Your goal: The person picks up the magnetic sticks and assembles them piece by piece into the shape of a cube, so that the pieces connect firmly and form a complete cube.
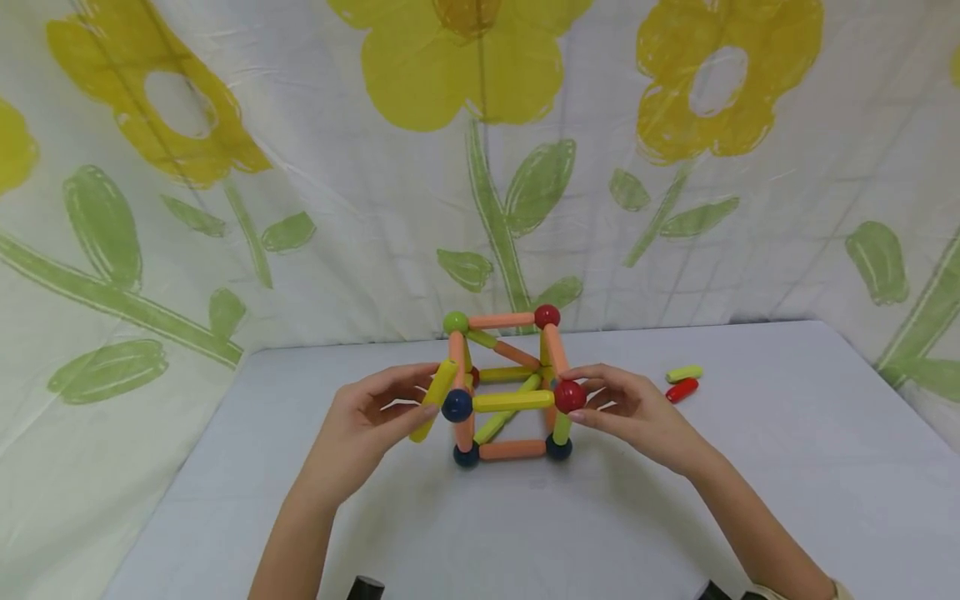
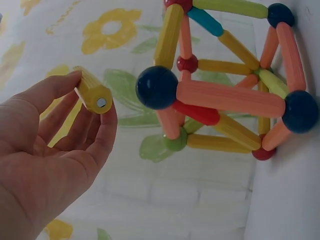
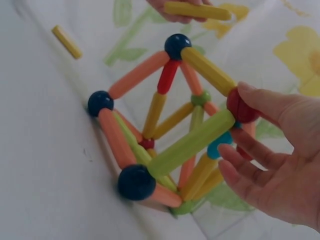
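A cube-shaped frame of magnetic sticks and balls stands on the table, with diagonal sticks inside it. My left hand pinches a loose yellow magnetic stick between thumb and fingers, just left of the frame's upper front blue ball. The stick's end shows a round metal magnet, and a gap separates it from that ball in the left wrist view. At the upper front right corner, my right hand grips the red ball with thumb and fingertips. A yellow stick joins these two front balls.
To the right on the white table lie a short yellow-green stick and a short red stick. Another yellow stick lies on the table in the right wrist view. Behind hangs a flower-printed curtain.
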Available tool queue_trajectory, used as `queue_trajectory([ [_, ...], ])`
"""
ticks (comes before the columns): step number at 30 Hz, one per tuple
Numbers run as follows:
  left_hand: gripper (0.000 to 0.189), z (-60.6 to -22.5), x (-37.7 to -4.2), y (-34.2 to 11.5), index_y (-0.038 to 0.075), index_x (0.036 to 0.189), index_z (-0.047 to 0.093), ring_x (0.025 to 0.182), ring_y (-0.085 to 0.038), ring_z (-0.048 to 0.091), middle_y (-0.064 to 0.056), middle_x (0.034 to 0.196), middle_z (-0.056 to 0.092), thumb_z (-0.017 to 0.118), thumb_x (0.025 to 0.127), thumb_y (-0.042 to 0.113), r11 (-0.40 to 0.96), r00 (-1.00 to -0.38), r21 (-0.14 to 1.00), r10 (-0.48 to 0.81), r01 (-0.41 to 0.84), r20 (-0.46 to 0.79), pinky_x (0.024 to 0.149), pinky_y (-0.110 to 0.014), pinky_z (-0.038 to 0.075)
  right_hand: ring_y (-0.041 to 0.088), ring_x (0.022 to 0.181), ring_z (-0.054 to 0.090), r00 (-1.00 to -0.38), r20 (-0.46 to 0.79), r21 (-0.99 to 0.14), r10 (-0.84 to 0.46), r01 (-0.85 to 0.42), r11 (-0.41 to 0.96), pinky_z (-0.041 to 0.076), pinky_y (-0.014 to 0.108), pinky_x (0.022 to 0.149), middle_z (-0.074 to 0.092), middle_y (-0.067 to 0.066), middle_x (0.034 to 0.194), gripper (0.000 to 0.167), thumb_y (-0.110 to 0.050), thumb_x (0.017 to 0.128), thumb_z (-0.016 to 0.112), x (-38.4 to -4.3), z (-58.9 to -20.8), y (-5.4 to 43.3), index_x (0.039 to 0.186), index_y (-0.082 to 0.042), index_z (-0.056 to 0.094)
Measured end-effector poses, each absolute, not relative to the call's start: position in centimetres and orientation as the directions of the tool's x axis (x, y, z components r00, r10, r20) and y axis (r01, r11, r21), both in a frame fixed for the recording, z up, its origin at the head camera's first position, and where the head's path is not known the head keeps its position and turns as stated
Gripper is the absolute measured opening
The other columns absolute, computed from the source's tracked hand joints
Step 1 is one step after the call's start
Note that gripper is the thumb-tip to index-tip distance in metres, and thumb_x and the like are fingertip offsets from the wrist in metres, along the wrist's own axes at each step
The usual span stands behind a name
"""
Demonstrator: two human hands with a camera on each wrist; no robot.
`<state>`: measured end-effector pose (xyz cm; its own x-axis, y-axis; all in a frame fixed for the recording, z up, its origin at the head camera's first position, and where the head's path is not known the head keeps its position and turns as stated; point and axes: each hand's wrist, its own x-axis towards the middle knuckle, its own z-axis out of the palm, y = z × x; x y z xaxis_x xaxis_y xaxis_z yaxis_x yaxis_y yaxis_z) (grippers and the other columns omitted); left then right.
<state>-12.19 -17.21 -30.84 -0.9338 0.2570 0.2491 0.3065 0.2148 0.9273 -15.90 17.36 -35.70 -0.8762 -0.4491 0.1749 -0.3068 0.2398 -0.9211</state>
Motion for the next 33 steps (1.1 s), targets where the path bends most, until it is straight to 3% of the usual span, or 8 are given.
queue_trajectory([
  [8, 0.04, -31.9, -12.9, -16.3, 0.0, 0.134, 0.069, 0.106, -0.02, 0.067, -0.006, 0.125, 0.073, 0.075, 0.094, -0.003, 0.151, -0.923, 0.942, 0.296, 0.299, 0.245, 0.09, -0.028, 0.061, 0.019, 0.102, 0.069, -0.908, 0.184, -0.895, -0.376, -0.313, 0.319, 0.06, 0.026, 0.086, 0.069, 0.015, 0.12, 0.043, -0.012, 0.102, 0.071, -16.3, -35.3, 19.2, 0.144, -0.009, 0.061],
  [13, 0.041, -32.4, -13.2, -16.4, 0.0, 0.135, 0.069, 0.107, -0.022, 0.067, -0.01, 0.128, 0.072, 0.075, 0.094, -0.003, 0.143, -0.921, 0.945, 0.306, 0.296, 0.242, 0.091, -0.029, 0.061, 0.008, 0.1, 0.068, -0.954, 0.209, -0.83, -0.216, -0.29, 0.477, 0.06, 0.026, 0.08, 0.069, 0.014, 0.122, 0.042, -0.021, 0.104, 0.07, -17.2, -35.3, 22.2, 0.144, -0.011, 0.061],
  [18, 0.041, -32.4, -13.4, -16.6, -0.001, 0.134, 0.069, 0.107, -0.022, 0.067, -0.015, 0.127, 0.07, 0.075, 0.094, -0.004, 0.16, -0.93, 0.944, 0.281, 0.289, 0.237, 0.092, -0.027, 0.06, -0.004, 0.09, 0.064, -0.965, 0.241, -0.729, -0.105, -0.251, 0.637, 0.056, 0.02, 0.071, 0.07, 0.012, 0.114, 0.034, -0.024, 0.102, 0.073, -18.9, -37.3, 26.1, 0.133, -0.008, 0.066],
  [21, 0.041, -32.4, -13.5, -16.6, -0.002, 0.134, 0.068, 0.108, -0.022, 0.067, -0.016, 0.128, 0.07, 0.074, 0.094, -0.005, 0.165, -0.936, 0.947, 0.272, 0.275, 0.224, 0.093, -0.027, 0.06, 0.0, 0.091, 0.064, -0.964, 0.239, -0.659, -0.121, -0.252, 0.709, 0.052, 0.015, 0.075, 0.073, 0.013, 0.113, 0.029, -0.019, 0.1, 0.075, -19.6, -38.7, 28.2, 0.125, -0.006, 0.07],
  [26, 0.041, -32.6, -13.6, -16.7, -0.002, 0.134, 0.068, 0.107, -0.022, 0.066, -0.015, 0.129, 0.07, 0.074, 0.094, -0.005, 0.159, -0.94, 0.953, 0.27, 0.256, 0.208, 0.093, -0.027, 0.06, 0.016, 0.104, 0.062, -0.967, 0.174, -0.588, -0.184, -0.252, 0.769, 0.05, 0.023, 0.083, 0.075, 0.013, 0.119, 0.022, -0.016, 0.096, 0.079, -20.3, -40.4, 30.3, 0.117, -0.01, 0.078],
  [33, 0.041, -32.9, -13.6, -16.9, -0.002, 0.134, 0.069, 0.106, -0.022, 0.066, -0.014, 0.126, 0.071, 0.075, 0.093, -0.005, 0.143, -0.938, 0.957, 0.28, 0.251, 0.204, 0.092, -0.028, 0.06, 0.002, 0.092, 0.055, -0.95, 0.175, -0.583, -0.26, -0.312, 0.75, 0.05, 0.02, 0.075, 0.072, 0.017, 0.119, 0.027, -0.004, 0.088, 0.083, -20.7, -42.2, 30.8, 0.115, -0.005, 0.079],
])
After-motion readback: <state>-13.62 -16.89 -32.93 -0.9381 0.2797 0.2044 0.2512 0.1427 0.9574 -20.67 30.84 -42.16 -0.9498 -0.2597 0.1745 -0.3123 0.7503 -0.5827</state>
